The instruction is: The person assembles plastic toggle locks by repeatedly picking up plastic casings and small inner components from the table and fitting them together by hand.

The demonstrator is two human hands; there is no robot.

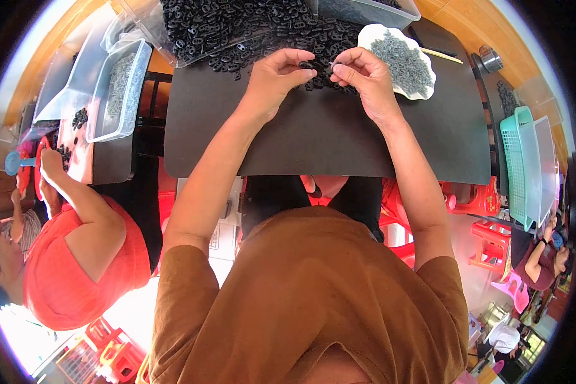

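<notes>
Fingers (pixel 292 56) pinched before a broad heap of small, flat, black oval pieces with holes (pixel 237 29)

At the upper centre of the frame, my left hand (pixel 269 82) has thumb and forefinger nearly together, gripping a single black piece (pixel 306 64). Just to its right, my right hand (pixel 372 82) is closed to a narrow pinch on a tiny pale part (pixel 332 64), too small for me to make out. A slight gap separates the two sets of fingertips, above the dark, smooth bench (pixel 326 144).

The heap spreads along the top of the frame, partly inside clear plastic. At upper right, near my right hand, a white scalloped dish (pixel 366 37) holds many thin grey translucent bits (pixel 400 61), with a pale slender stick (pixel 443 56) jutting from beside it. At the left, a co-worker in a red top (pixel 77 269) sits near a clear rectangular tub (pixel 141 52); a mint-green plastic basket (pixel 513 169) stands at the right.
</notes>
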